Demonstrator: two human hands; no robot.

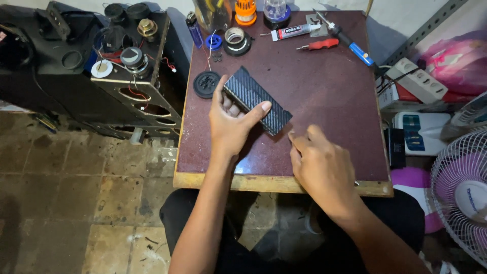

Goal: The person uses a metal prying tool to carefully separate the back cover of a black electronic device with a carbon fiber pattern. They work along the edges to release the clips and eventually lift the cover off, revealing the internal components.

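Observation:
My left hand (231,124) grips a flat dark rectangular case with a woven carbon pattern (256,99), held tilted above the small dark red table (324,96). The thumb lies across its top face and the fingers are underneath. My right hand (319,165) rests on the table just right of the case's lower corner, fingers curled together; a thin tool tip seems to poke out by its wrist, but I cannot tell what it holds.
A black round speaker part (206,83) lies left of the case. Tape roll (236,39), glue tube (294,32), red screwdriver (319,45) and soldering iron (352,45) sit at the back. A speaker cabinet (132,66) stands left, a power strip (418,78) and fan (464,193) right.

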